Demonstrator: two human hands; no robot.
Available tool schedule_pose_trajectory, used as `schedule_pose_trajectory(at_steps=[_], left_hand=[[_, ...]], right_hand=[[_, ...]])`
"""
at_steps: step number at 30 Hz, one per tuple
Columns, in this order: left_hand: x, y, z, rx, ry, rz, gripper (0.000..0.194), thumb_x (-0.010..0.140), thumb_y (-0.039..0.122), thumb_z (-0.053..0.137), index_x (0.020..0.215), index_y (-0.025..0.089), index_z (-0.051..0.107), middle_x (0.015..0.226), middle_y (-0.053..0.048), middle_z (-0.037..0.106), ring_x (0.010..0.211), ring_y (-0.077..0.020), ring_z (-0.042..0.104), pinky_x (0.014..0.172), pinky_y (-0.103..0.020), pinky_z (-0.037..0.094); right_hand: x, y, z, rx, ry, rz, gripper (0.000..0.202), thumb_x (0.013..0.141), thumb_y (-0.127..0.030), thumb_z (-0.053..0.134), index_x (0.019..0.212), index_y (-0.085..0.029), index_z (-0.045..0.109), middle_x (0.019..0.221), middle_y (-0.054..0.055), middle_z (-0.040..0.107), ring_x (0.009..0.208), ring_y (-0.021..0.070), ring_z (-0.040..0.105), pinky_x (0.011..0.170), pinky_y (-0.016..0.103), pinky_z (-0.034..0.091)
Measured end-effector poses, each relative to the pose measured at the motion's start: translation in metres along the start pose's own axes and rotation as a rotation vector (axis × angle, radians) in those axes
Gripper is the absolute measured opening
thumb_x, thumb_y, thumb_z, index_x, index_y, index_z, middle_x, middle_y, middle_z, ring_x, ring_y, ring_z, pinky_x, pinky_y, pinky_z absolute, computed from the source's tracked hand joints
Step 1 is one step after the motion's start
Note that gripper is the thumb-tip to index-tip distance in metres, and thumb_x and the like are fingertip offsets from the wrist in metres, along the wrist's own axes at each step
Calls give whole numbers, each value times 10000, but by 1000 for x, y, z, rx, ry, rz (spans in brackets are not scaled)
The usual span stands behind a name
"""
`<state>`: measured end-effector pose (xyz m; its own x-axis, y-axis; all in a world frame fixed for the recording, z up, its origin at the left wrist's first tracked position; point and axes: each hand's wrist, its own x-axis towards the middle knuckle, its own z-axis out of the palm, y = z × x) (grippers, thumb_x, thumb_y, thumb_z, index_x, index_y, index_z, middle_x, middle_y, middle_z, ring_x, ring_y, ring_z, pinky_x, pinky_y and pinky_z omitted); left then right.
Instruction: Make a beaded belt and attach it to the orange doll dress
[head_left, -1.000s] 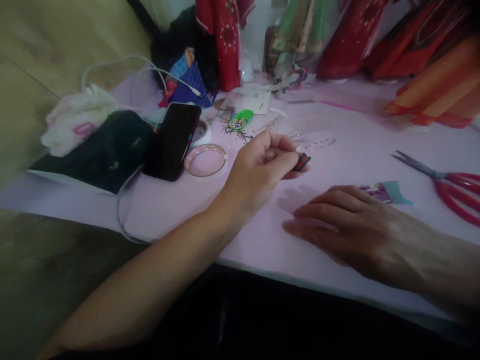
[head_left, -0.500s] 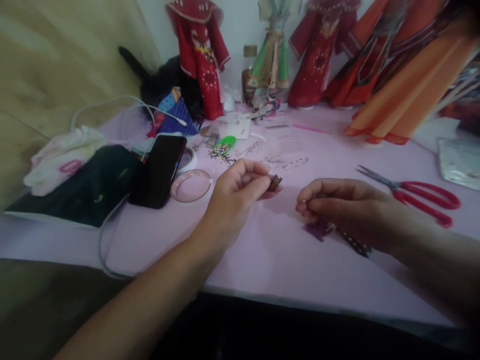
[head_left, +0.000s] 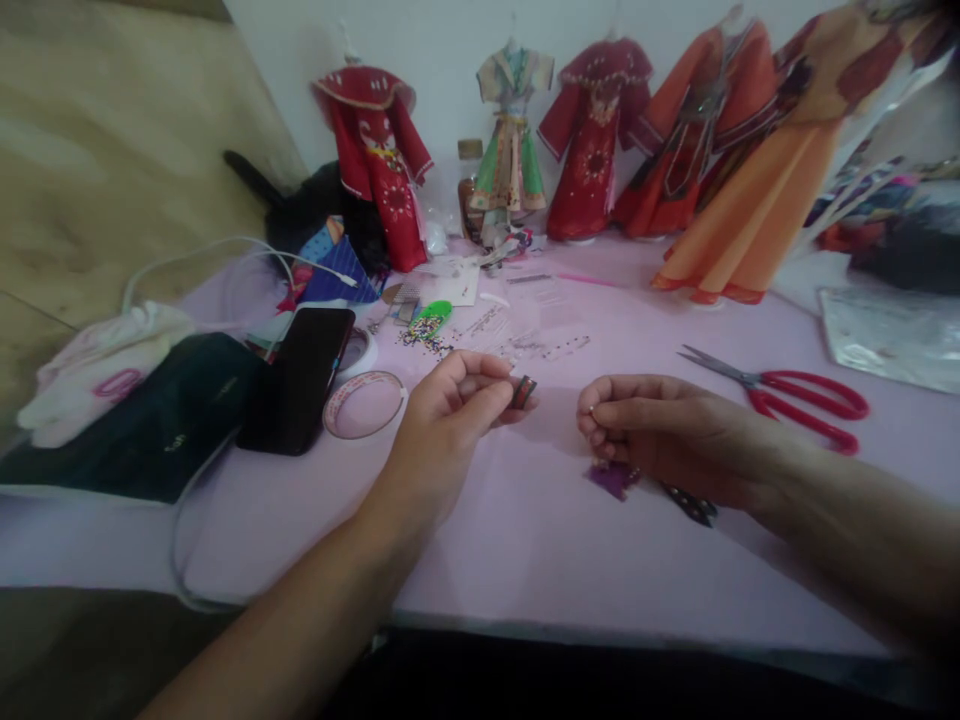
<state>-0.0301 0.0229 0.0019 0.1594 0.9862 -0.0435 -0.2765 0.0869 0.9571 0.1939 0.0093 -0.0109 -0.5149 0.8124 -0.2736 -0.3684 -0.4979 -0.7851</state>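
Left hand point(head_left: 442, 425) was drawn into a pinch, thumb against fingers, with hold of a small dark striped piece point(head_left: 524, 392). Piece stuck out past the fingertips on the side facing the right hand, over the middle of the pink table point(head_left: 510, 540).

Right hand point(head_left: 667, 425) was curled, thumb and forefinger meeting; a tiny pale speck point(head_left: 592, 410) showed at the tips. Couldn't tell what it was or whether it was gripped. Hands near each other, not touching.

Purple scrap point(head_left: 611, 480) and dark dotted strip point(head_left: 690, 505) showed from under the right hand, partly hidden by it. Scissors point(head_left: 750, 379) lay just beyond that hand, blades partly open, red handles to the right.

Tape roll point(head_left: 367, 378) lay flat left of the left hand, phone point(head_left: 298, 380) beside it. Loose beads point(head_left: 424, 335) were heaped at a green scoop point(head_left: 442, 312) farther back. Small dresses point(head_left: 390, 190) stood along the rear.
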Motion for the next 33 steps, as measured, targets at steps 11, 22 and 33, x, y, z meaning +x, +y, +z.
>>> schedule_pose_trajectory(at_steps=[11,22,33], left_hand=[[-1,3,1,16,6,-18,131,791,180,741,881,163,648,789,16,769,777,-127,747,782,-259,582],[-2,3,1,31,-9,-42,140,802,194,746,888,173,639,814,2,756,806,-154,737,815,-306,567],[-1,2,0,50,-28,-35,130,814,201,740,888,178,636,819,2,755,809,-151,732,832,-310,564]], right_hand=[[0,-1,2,33,-6,-3,75,884,-188,813,916,-138,768,833,17,739,737,71,679,705,148,551],[0,-2,2,44,15,9,143,846,-242,858,899,-146,765,826,18,729,735,76,665,710,162,537],[1,-4,2,41,39,22,129,878,-277,814,892,-152,783,855,27,747,735,86,669,710,181,541]])
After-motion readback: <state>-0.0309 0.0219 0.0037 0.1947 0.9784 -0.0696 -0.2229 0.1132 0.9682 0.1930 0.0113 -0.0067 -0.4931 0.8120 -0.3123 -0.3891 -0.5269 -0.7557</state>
